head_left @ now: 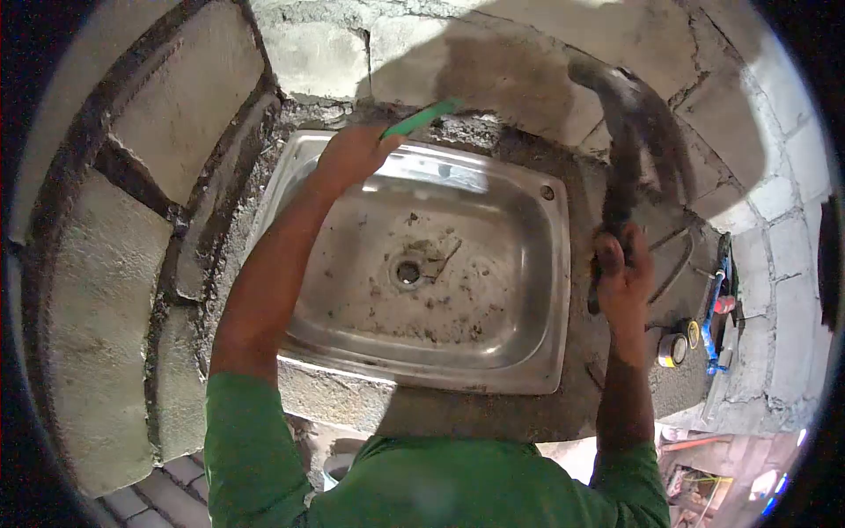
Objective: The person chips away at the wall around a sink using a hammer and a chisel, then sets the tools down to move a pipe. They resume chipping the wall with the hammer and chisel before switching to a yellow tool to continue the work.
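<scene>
My left hand (356,157) is closed around a green tool (422,117) at the back left rim of a metal sink (510,308). The tool's tip points toward the block wall. On the right, beside the sink, my right hand (625,273) grips the handle of a dark tool (620,185), whose blurred upper part reaches up near the wall; its exact kind is unclear. Dirt and small debris lie in the basin around the open drain hole (407,273).
Block walls (308,57) rise behind and at both sides. Right of the sink, the rough counter (678,308) holds a curved bar (678,264), a small round can (672,349), a yellow ring-shaped item (694,334) and a blue tool (715,299).
</scene>
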A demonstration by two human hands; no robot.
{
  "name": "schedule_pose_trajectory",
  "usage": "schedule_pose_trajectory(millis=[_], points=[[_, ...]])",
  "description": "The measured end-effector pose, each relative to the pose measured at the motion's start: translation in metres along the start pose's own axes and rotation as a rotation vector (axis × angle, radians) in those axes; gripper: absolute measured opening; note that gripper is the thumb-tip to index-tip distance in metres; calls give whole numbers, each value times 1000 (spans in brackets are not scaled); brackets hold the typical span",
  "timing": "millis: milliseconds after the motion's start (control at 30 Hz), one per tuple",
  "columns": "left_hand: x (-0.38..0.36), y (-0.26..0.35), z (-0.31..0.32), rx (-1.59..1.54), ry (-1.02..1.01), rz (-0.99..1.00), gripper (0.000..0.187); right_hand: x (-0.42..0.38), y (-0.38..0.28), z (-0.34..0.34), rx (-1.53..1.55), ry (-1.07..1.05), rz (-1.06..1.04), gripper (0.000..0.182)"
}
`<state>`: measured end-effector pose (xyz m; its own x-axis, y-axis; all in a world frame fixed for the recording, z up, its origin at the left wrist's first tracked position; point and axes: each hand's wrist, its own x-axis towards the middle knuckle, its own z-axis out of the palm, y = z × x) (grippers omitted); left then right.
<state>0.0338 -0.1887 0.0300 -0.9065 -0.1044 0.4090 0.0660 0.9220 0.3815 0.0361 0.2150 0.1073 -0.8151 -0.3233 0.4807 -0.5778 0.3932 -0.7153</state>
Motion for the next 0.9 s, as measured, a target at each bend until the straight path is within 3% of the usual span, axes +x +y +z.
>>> schedule_pose_trajectory(millis=[100, 167, 300, 500, 700, 800, 867, 900], points=[[10, 0, -6, 85, -44, -48, 45, 21, -17, 19, 99, 103, 32, 31], [14, 11, -24, 126, -118, -111, 44, 33, -14, 16, 217, -198, 125, 22], [28, 37, -70, 229, -273, -170, 41, 41, -9, 29, 98, -154, 50, 30], [35, 15, -54, 181, -260, -173, 41, 60, 37, 42, -15, -187, 46, 34], [30, 9, -35, 148, -234, -214, 45, 77, 31, 58, 192, -214, 67, 33], [23, 24, -44, 137, -245, -274, 46, 85, 41, 72, 6, -197, -11, 36], [21, 19, -40, 140, -223, -256, 46, 91, 54, 93, -415, 124, -632, 36], [20, 17, -38, 143, -200, -236, 46, 99, 52, 99, -414, 123, -637, 36]])
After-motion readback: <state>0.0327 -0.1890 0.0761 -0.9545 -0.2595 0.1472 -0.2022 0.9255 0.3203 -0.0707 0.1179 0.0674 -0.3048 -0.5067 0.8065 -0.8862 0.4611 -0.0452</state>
